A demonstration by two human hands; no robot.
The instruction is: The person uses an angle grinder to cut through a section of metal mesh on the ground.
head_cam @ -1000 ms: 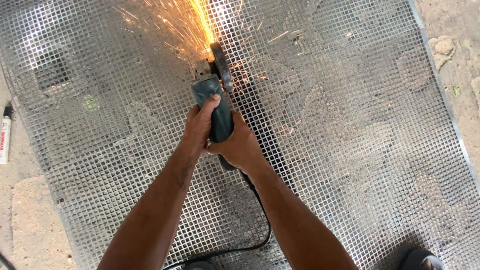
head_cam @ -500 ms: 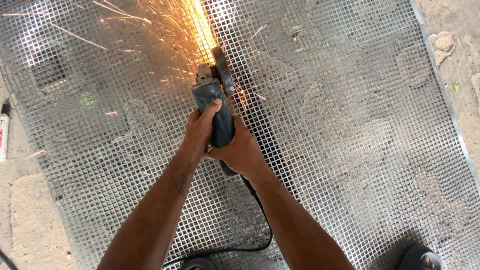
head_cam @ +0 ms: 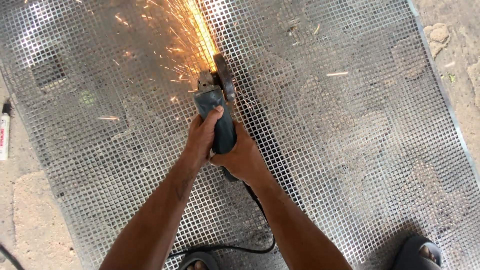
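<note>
Both my hands grip a dark teal angle grinder point(head_cam: 218, 116). My left hand point(head_cam: 201, 136) wraps its body from the left, thumb on top. My right hand point(head_cam: 242, 159) holds the rear of the body from the right. The grinder's disc point(head_cam: 225, 76) stands on edge against a large sheet of square metal mesh point(head_cam: 350, 125) lying on the ground. Orange sparks point(head_cam: 195, 35) fly forward and to the left from the disc. A black cord point(head_cam: 250, 235) runs back from the grinder between my arms.
The mesh's right edge point(head_cam: 445, 100) borders bare dirt with small stones point(head_cam: 439, 33). A white marker or tube point(head_cam: 4, 134) lies on the ground at the far left. My sandalled feet point(head_cam: 419, 252) stand on the mesh at the bottom.
The grinder and both hands have drawn slightly back toward me along the mesh. The spray of sparks keeps shifting.
</note>
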